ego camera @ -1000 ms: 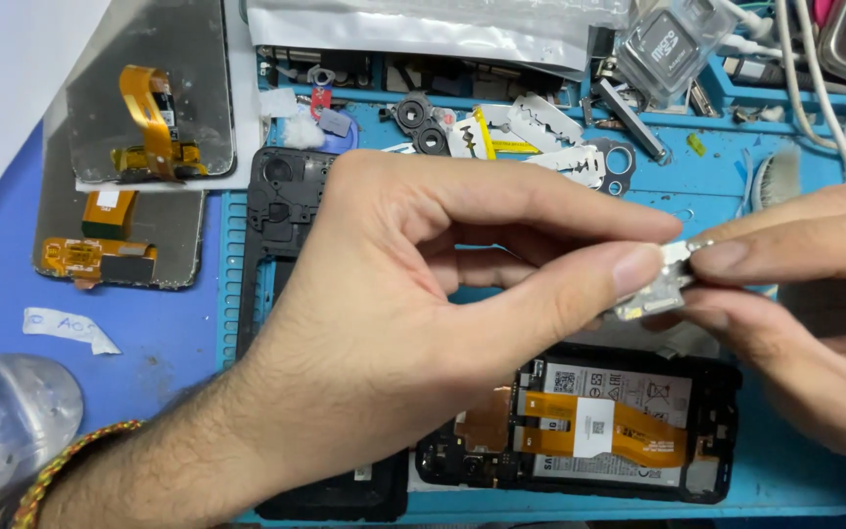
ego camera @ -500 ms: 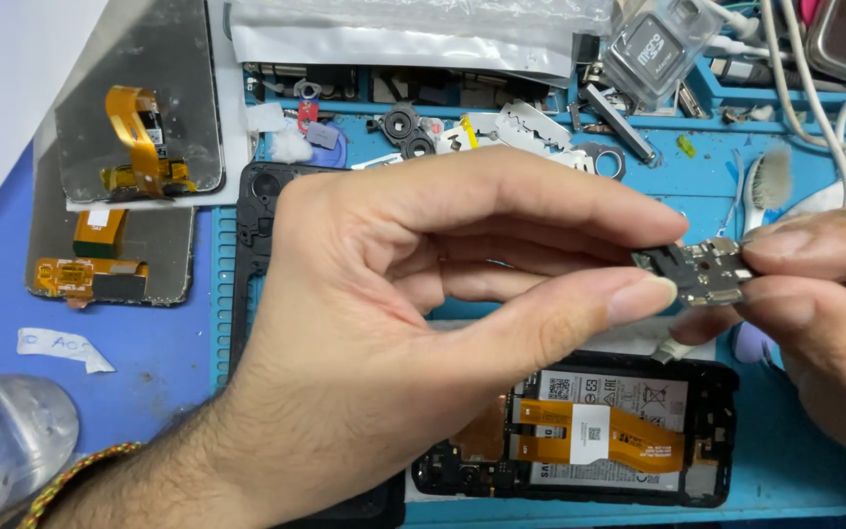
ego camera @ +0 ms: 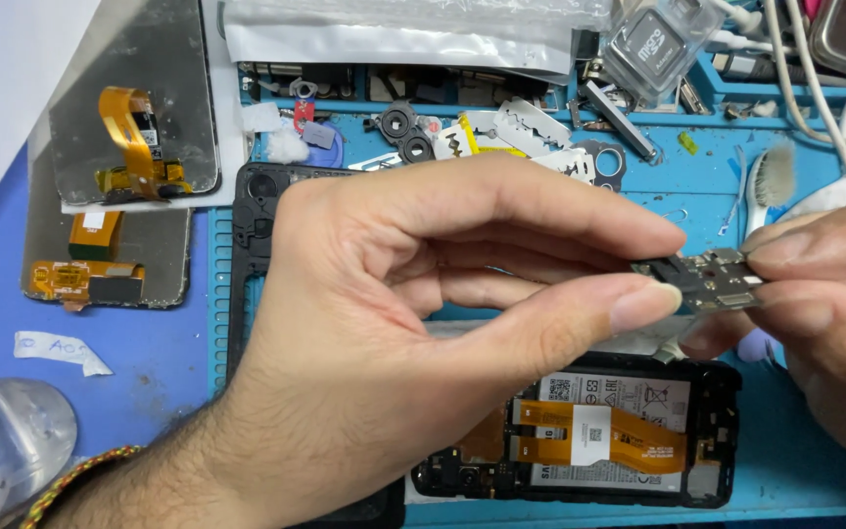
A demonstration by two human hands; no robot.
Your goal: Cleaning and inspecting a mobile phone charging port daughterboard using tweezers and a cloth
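My left hand (ego camera: 413, 333) and my right hand (ego camera: 824, 304) together pinch a small dark circuit board (ego camera: 712, 279) with metal contacts, held in the air above the mat. The left thumb and forefinger grip its left end, the right fingertips its right end. Below it lies an opened phone (ego camera: 599, 431) with its battery and orange flex cable showing. A black phone frame (ego camera: 252, 216) lies under my left hand, mostly hidden.
Two screen panels with orange flex cables (ego camera: 134, 137) lie at the left on the blue mat (ego camera: 697, 196). Small parts, blades and a silver bag (ego camera: 394, 29) crowd the back. A brush (ego camera: 771, 181), white cables and a plastic card case (ego camera: 658, 39) sit at the right.
The small board has turned in my fingers, its flat component face now showing. Both hands have shifted slightly with it.
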